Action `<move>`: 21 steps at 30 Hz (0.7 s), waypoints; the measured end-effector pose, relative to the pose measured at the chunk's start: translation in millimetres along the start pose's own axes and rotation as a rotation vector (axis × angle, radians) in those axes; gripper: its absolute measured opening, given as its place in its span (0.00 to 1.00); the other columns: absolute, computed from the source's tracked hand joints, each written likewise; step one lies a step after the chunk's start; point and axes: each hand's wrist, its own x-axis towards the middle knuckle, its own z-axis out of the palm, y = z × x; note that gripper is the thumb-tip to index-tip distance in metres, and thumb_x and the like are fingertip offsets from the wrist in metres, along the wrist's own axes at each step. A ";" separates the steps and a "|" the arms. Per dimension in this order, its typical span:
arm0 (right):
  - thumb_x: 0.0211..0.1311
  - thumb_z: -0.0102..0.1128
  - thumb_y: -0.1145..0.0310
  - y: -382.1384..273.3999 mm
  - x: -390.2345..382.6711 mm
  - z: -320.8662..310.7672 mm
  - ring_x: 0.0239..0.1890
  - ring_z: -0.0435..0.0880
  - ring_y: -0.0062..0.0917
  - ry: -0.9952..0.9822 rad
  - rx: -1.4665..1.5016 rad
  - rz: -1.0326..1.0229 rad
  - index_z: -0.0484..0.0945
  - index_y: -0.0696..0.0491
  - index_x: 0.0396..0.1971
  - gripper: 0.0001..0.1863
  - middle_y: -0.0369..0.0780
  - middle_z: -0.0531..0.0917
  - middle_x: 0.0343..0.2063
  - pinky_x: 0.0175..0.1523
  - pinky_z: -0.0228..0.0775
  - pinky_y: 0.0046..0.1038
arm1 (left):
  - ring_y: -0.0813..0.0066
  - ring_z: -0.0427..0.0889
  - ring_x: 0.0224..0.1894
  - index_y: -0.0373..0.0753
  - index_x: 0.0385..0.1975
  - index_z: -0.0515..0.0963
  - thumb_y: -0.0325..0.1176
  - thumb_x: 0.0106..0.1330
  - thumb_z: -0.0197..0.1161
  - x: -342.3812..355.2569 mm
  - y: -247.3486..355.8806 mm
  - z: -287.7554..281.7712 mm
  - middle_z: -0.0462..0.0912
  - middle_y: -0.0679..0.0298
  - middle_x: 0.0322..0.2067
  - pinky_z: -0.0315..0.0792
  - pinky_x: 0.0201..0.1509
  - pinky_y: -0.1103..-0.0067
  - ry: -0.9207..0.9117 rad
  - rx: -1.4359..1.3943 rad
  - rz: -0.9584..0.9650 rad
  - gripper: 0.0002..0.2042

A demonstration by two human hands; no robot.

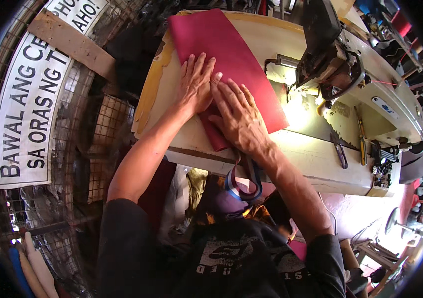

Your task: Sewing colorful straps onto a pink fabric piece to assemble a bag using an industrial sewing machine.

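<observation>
Fabric (pixel 236 59), red, runs long from eleven to five o'clock under both flat hands, left hand (pixel 196 82) and right hand (pixel 238 116), fingers spread, gripping nothing.

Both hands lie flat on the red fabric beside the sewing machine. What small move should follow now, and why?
Probably slide the folded dark red sheet of fabric rightward toward the needle of the grey industrial sewing machine. The left hand and right hand press it flat on the cream table, its right edge just short of the lit needle area.
</observation>
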 end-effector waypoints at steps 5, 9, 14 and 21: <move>0.62 0.58 0.64 -16.4 -16.0 -14.0 0.71 0.65 0.40 -0.183 0.045 -0.223 0.74 0.59 0.62 0.28 0.49 0.70 0.65 0.78 0.52 0.44 | 0.38 0.57 0.73 0.39 0.68 0.68 0.53 0.77 0.45 -4.6 -1.6 5.2 0.62 0.44 0.70 0.49 0.77 0.52 -0.011 0.041 -0.004 0.29; 0.63 0.61 0.63 -17.5 -18.1 -12.4 0.72 0.65 0.38 -0.220 0.111 -0.213 0.74 0.55 0.62 0.27 0.45 0.70 0.67 0.78 0.50 0.43 | 0.39 0.52 0.75 0.41 0.71 0.62 0.56 0.77 0.42 3.2 -6.7 3.0 0.58 0.45 0.72 0.46 0.78 0.53 -0.082 0.093 -0.012 0.31; 0.66 0.62 0.61 -16.6 -20.7 -8.8 0.73 0.63 0.39 -0.239 0.114 -0.212 0.74 0.53 0.63 0.27 0.42 0.70 0.68 0.79 0.47 0.45 | 0.44 0.46 0.78 0.42 0.75 0.55 0.59 0.77 0.38 32.0 -30.3 2.3 0.50 0.47 0.76 0.43 0.80 0.56 -0.153 0.181 -0.215 0.34; 0.66 0.62 0.59 -23.8 -18.7 -14.2 0.72 0.64 0.39 -0.195 0.134 -0.209 0.75 0.55 0.62 0.27 0.42 0.73 0.65 0.77 0.50 0.45 | 0.46 0.66 0.68 0.39 0.66 0.70 0.51 0.78 0.45 58.0 -45.2 -7.8 0.72 0.48 0.62 0.56 0.73 0.56 0.121 0.455 -0.096 0.27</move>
